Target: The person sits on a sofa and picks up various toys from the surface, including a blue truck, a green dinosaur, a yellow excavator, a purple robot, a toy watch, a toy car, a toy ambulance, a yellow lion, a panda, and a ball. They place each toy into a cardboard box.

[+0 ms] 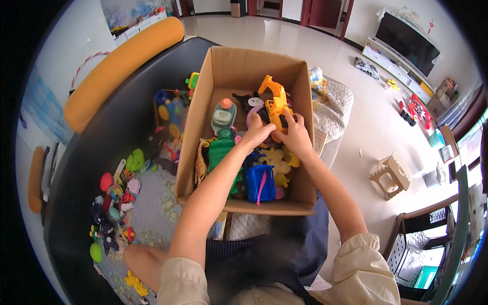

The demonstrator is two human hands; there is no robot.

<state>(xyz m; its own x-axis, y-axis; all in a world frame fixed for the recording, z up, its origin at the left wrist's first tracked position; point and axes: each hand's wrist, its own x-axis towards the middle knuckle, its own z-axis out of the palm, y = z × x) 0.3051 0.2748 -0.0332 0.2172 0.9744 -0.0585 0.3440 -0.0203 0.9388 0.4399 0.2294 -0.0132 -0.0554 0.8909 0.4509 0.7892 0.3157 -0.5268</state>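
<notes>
A yellow toy excavator is gripped low down between my two hands, over the right side of an open cardboard box. My right hand wraps its right side and lower end. From the left, my left hand meets it, fingertips partly hidden behind the toy. Inside the box lie a grey-green bottle with an orange cap, a green plastic toy, a giraffe figure, a blue toy bin with a pink stick, and a pale yellow plush toy.
Loose toys, among them a lime-green ball and a yellow figure, lie along the black padded edge at left. An orange bolster rests on that edge. A cardboard playhouse stands on the floor at right.
</notes>
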